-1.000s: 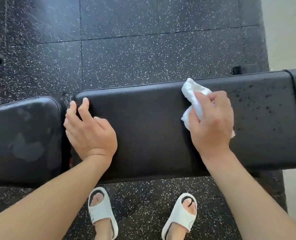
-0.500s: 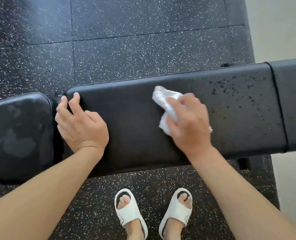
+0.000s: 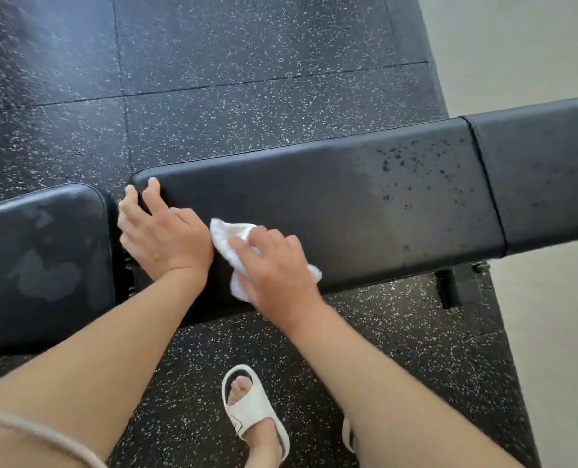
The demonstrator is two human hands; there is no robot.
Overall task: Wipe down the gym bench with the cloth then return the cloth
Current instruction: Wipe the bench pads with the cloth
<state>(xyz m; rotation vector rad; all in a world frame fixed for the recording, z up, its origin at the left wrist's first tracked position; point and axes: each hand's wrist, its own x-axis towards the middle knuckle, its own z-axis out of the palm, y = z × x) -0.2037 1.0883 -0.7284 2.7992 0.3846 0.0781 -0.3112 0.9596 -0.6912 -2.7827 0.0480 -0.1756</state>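
A black padded gym bench (image 3: 314,197) runs across the view, its long back pad in the middle and a separate seat pad (image 3: 40,258) at the left. My right hand (image 3: 274,271) grips a crumpled white cloth (image 3: 228,236) and presses it on the back pad near its left end. My left hand (image 3: 160,238) rests flat on the pad's left corner, fingers straight over the edge, right beside the cloth. Wet droplets (image 3: 412,167) speckle the right part of the pad, and smeared patches mark the seat pad.
Black rubber floor tiles (image 3: 247,62) with white flecks lie all around. A pale floor strip (image 3: 534,45) runs along the right. My feet in white slides (image 3: 253,410) stand close below the bench. A bench leg (image 3: 449,288) shows under the right part.
My right hand has swept the cloth leftward along the back pad, from its middle to just beside my left hand. The left hand has stayed on the corner.
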